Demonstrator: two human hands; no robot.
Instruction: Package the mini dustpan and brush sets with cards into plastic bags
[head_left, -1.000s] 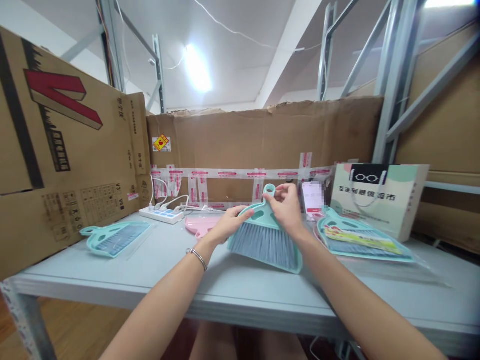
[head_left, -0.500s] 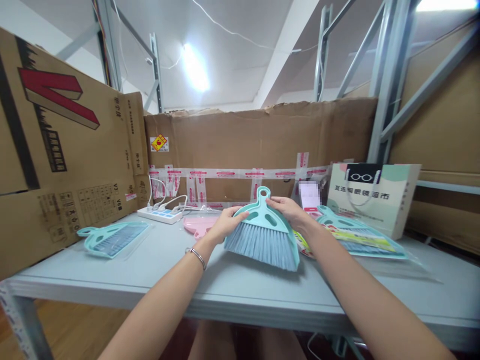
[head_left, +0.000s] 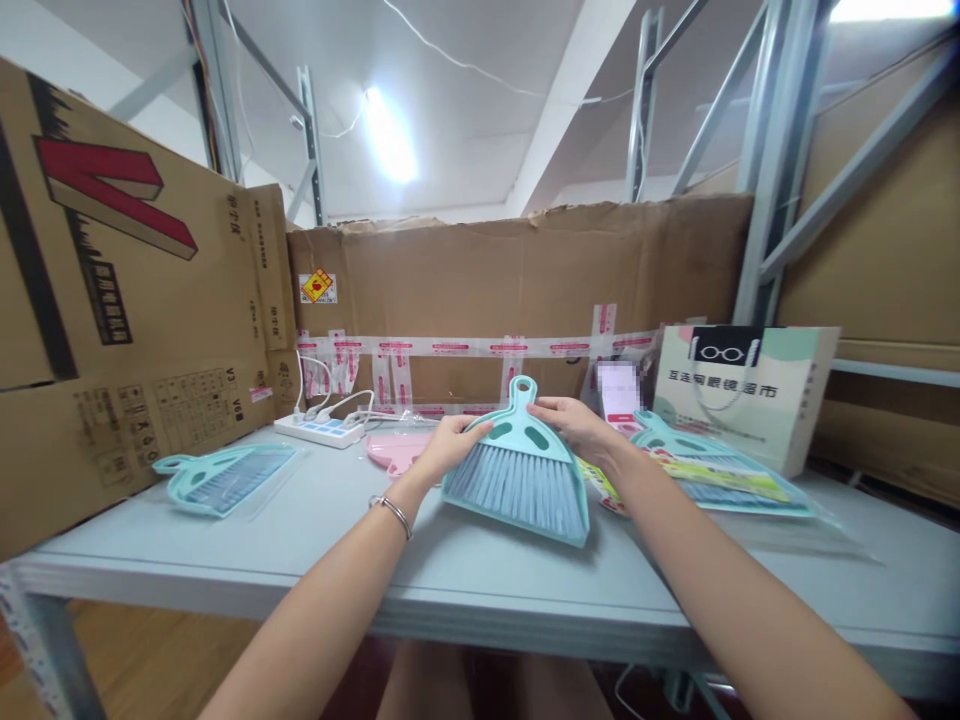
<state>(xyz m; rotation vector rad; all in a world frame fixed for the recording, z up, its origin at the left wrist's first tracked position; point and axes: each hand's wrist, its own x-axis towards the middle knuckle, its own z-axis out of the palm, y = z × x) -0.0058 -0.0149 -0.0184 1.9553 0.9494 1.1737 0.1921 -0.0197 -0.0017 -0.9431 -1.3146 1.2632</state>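
A mint-green hand brush (head_left: 517, 485) with grey-blue bristles lies nested against its matching dustpan (head_left: 576, 537), tilted up over the table. My left hand (head_left: 454, 443) grips the left edge of the pair, thumb on the front and fingers hidden behind. On the other side, my right hand (head_left: 574, 425) holds the pair near the base of the handle. Another mint brush-and-dustpan set (head_left: 229, 478) lies on the left in clear plastic. A third set (head_left: 720, 470) lies on the right under a colourful card, and a pink dustpan (head_left: 391, 452) shows behind my left hand.
The grey table (head_left: 322, 540) has its front edge close to me. A white power strip (head_left: 322, 430) with plugged-in cables, a paper bag (head_left: 750, 390) and a phone-like screen (head_left: 619, 390) stand towards the back. Large cardboard boxes (head_left: 450, 280) wall off the rear and left.
The brush has settled into the dustpan, whose rim now shows along the bristle tips. The pair has shifted slightly left. Both hands keep hold.
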